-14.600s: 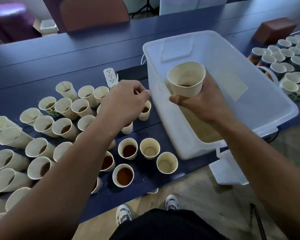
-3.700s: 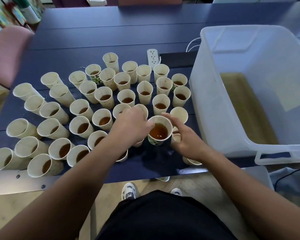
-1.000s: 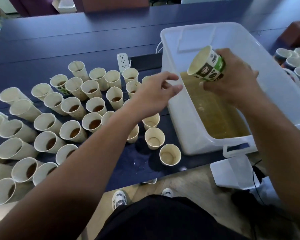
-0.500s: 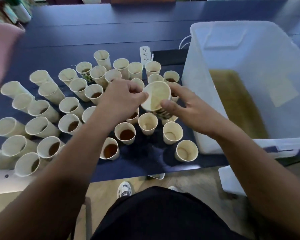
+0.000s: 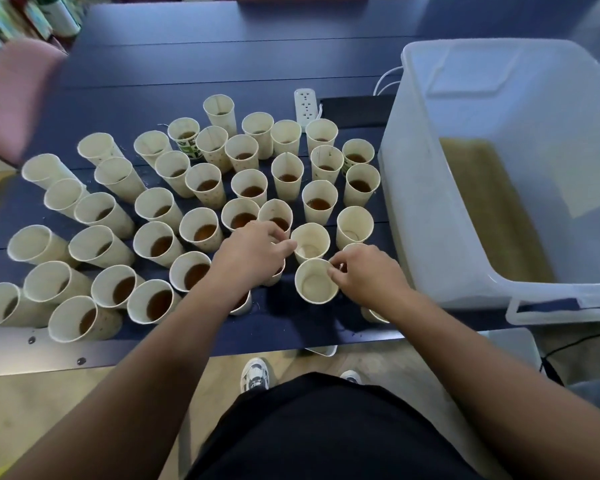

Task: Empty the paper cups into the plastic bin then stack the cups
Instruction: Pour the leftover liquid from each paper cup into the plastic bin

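My right hand (image 5: 368, 275) pinches the empty cup (image 5: 316, 281) rim mid-frame; left hand (image 5: 253, 252) curled over cups, grip unclear; bin (image 5: 420, 216) right.

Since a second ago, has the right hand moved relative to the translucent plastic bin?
Yes. The right hand was over the translucent plastic bin tipping a cup; it is now outside it, left of its wall, pinching the rim of an empty paper cup on the table.

Both bare forearms reaching toward 12 o'clock, left hand (image 5: 253, 252) palm down, fingers curled, thumb pointing to 3 o'clock, right hand (image 5: 368, 275) at its 3 o'clock, fingertips pinching toward 9 o'clock
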Demonstrator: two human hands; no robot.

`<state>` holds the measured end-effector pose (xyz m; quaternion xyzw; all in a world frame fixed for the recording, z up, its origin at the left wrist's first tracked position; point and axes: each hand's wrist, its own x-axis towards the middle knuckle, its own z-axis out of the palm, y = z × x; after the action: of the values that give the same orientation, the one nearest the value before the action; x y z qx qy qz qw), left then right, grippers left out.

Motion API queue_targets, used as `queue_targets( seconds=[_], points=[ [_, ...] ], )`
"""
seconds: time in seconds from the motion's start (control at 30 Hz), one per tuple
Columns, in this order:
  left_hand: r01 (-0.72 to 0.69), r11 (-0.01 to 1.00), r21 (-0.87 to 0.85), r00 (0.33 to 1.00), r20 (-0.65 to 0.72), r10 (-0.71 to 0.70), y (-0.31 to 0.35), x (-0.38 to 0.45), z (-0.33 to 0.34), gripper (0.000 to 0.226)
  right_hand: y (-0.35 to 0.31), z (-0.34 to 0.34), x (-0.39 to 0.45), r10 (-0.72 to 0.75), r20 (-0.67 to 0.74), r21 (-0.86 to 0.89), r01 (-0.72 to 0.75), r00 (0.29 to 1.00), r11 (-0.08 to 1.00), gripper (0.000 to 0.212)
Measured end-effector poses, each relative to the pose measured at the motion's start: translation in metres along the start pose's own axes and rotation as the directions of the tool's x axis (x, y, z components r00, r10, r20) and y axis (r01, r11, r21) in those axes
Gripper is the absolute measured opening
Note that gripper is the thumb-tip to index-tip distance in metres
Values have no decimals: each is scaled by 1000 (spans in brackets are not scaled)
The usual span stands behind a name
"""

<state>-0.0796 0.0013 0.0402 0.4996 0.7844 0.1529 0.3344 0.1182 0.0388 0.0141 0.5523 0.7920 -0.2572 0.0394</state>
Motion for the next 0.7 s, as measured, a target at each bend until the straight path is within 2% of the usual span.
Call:
queue_targets(
  seconds=[0.3, 0.53, 0.7],
  points=[
    [-63, 998, 18, 998, 9, 63, 29, 32, -7, 8, 7, 28, 23, -14, -9, -186, 12, 1000, 982, 26],
    [-38, 995, 91, 999, 11, 37, 47, 53, -2, 5, 9, 25, 28, -57, 57, -151, 65, 997, 986, 26],
    [9, 987, 163, 1000, -22, -6, 47, 78, 9, 16, 7, 2, 18, -61, 0, -118, 61, 998, 991, 27]
  ],
)
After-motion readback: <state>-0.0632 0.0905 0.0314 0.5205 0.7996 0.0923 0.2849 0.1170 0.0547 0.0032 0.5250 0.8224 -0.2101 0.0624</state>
